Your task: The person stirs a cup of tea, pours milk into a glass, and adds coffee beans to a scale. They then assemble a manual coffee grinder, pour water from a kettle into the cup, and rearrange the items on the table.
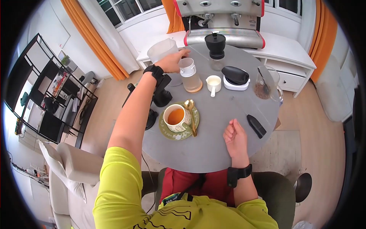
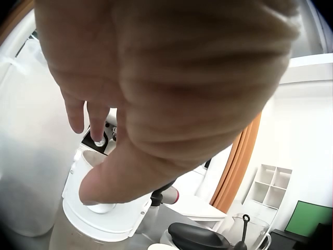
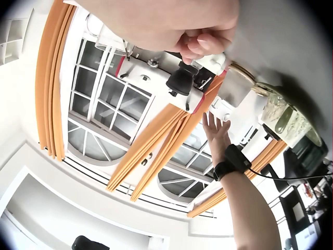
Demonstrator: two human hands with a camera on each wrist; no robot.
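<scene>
My left hand point(image 1: 170, 63) reaches over the far left of the table, beside a glass jar with a white collar point(image 1: 187, 71) and wooden base. In the left wrist view its fingers point(image 2: 97, 121) are extended and apart, with the thumb overlapping the white collar point(image 2: 99, 213). A tall frosted container point(image 1: 163, 49) stands behind that hand, partly hidden by it. My right hand point(image 1: 235, 138) rests loosely curled near the table's front right, holding nothing. A black handheld device point(image 1: 256, 126) lies right of it. To its left, a patterned cup of amber liquid point(image 1: 176, 116) sits on a green saucer point(image 1: 166, 131) with a gold spoon point(image 1: 194, 126).
Across the grey round table point(image 1: 217, 152) stand a small white pitcher point(image 1: 213, 84), a white scale point(image 1: 235, 84) under a black item, a glass carafe point(image 1: 263, 86) and a black-topped hand grinder point(image 1: 215, 47). An espresso machine point(image 1: 221, 34) is behind. A black stand point(image 1: 162, 95) is beneath my left forearm.
</scene>
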